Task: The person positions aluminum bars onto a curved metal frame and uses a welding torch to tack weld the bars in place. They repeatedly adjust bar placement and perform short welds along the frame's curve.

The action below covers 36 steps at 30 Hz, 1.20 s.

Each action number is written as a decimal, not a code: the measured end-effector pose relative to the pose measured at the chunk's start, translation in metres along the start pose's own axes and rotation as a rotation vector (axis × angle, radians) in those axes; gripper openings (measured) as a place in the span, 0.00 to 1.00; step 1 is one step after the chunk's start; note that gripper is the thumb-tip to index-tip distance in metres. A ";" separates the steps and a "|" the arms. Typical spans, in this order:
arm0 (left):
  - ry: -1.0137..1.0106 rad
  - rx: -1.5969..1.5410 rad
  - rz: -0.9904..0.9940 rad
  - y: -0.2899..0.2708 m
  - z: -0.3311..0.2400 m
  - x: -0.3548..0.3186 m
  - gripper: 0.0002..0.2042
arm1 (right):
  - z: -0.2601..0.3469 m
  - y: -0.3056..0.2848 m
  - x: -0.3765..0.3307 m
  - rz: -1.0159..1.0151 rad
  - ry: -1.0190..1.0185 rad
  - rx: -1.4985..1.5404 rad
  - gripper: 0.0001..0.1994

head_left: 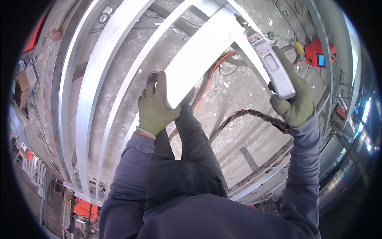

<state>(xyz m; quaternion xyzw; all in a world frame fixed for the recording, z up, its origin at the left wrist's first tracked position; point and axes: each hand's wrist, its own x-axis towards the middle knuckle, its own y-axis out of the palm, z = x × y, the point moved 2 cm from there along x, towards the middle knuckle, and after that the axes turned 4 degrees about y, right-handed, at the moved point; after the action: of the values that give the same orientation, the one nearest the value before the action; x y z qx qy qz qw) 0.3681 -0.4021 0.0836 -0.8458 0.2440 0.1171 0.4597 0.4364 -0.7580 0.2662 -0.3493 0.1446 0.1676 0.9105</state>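
Note:
My gloved right hand (299,101) is wrapped round a grey, boxy welding gun (270,63). The gun's dark, narrow nozzle points up and left, close to the far end of a wide, brightly lit metal beam (199,47). My gloved left hand (156,109) grips the near end of that beam, fingers along its left side and thumb at its lower edge. A dark wrapped cable bundle (256,113) runs behind my right wrist. Glare hides the beam's surface detail, and the nozzle's exact gap from the metal is unclear.
Long parallel metal bars (88,99) curve along the left. A red box with a small screen (319,53) stands at the far right. An orange hose (205,91) trails across the concrete floor, past my legs. A loose flat metal strip (248,158) lies near the lower right.

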 end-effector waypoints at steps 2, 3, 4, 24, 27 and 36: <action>-0.004 0.021 -0.019 0.002 0.001 -0.001 0.64 | -0.007 0.006 0.017 0.028 -0.046 -0.093 0.50; -0.005 0.037 -0.024 0.001 0.001 -0.002 0.64 | -0.013 0.010 0.023 0.031 -0.051 -0.126 0.50; -0.025 0.032 -0.003 0.001 0.000 -0.002 0.63 | -0.020 0.012 0.028 0.032 -0.056 -0.159 0.50; -0.074 0.022 0.049 -0.001 -0.001 -0.002 0.64 | -0.029 0.011 0.073 0.105 -0.047 -0.203 0.49; -0.084 0.016 0.071 -0.001 -0.001 -0.001 0.64 | -0.022 0.006 0.076 0.091 0.038 -0.210 0.49; -0.100 0.016 0.085 -0.003 -0.003 0.000 0.64 | -0.015 0.002 0.085 0.106 0.096 -0.246 0.50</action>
<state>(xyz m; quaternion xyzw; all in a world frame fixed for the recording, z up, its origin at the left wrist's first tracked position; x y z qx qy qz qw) 0.3695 -0.4030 0.0876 -0.8239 0.2573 0.1768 0.4729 0.5101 -0.7489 0.2218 -0.4577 0.1845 0.2150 0.8427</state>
